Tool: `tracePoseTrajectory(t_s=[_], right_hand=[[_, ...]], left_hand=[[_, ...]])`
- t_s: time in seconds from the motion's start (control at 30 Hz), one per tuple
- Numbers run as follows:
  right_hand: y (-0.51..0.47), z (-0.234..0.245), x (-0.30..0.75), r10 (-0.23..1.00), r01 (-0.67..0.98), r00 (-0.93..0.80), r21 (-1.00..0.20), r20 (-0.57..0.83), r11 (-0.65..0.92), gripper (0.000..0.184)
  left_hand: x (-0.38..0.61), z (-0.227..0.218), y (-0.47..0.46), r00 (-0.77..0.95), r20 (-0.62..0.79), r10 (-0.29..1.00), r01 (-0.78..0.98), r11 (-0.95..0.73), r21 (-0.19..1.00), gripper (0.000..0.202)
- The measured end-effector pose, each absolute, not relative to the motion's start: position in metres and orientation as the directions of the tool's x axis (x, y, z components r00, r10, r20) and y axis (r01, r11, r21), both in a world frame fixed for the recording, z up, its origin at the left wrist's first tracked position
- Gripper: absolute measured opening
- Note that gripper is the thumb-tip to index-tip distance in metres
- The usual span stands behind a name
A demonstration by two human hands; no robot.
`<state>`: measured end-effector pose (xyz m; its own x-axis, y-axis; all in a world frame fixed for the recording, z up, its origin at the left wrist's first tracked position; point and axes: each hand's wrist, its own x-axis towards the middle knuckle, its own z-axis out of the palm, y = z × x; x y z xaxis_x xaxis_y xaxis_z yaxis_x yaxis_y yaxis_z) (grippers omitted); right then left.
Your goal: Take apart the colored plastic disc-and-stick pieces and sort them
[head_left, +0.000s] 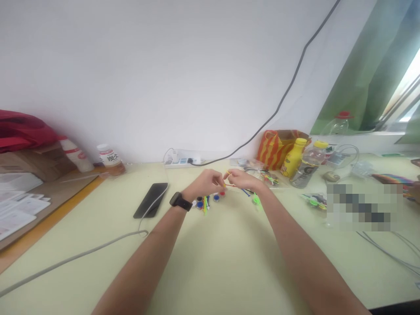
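My left hand [206, 181], with a black watch [180, 201] on its wrist, and my right hand [241, 179] meet over the pale yellow desk [210, 262]. Both pinch a thin red and yellow stick piece [227, 183] between their fingertips. Just below them lies a small pile of coloured plastic sticks and round connectors [208, 202] in blue, red, green and yellow. A green piece [256, 200] lies under my right wrist.
A black phone [151, 200] on a grey cable lies to the left. A white power strip [182, 159] sits by the wall. Bottles [110, 159], a yellow bottle [293, 157], a striped bag [274, 148] and clear bottles crowd the back right. Papers [16, 210] lie far left.
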<state>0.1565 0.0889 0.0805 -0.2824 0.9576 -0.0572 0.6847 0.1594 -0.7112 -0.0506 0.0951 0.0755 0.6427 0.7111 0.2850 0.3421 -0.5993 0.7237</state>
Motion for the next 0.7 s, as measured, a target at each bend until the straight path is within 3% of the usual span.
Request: tracePoseTrajectory(t_s=[0.17,0.27,0.47,0.7], right_hand=[[0.096,0.068,0.168,0.945,0.816,-0.281,-0.56,-0.167,0.144,0.024],[0.098,0.064,0.171,0.938,0.839,-0.301,-0.516,-0.173,0.174,0.026],[0.106,0.062,0.185,0.97,0.879,-0.221,-0.451,-0.1,0.154,0.03],[0.111,0.061,0.222,0.991,0.943,-0.048,-0.333,-0.128,0.003,0.027]], left_hand=[[-0.044,0.064,0.093,0.775,0.159,0.612,0.387,-0.658,0.646,0.019],[-0.043,0.059,0.093,0.784,0.087,0.615,0.45,-0.659,0.603,0.016],[-0.047,0.06,0.092,0.765,0.17,0.621,0.481,-0.726,0.492,0.026],[-0.048,0.05,0.098,0.74,0.127,0.661,0.518,-0.679,0.521,0.017]])
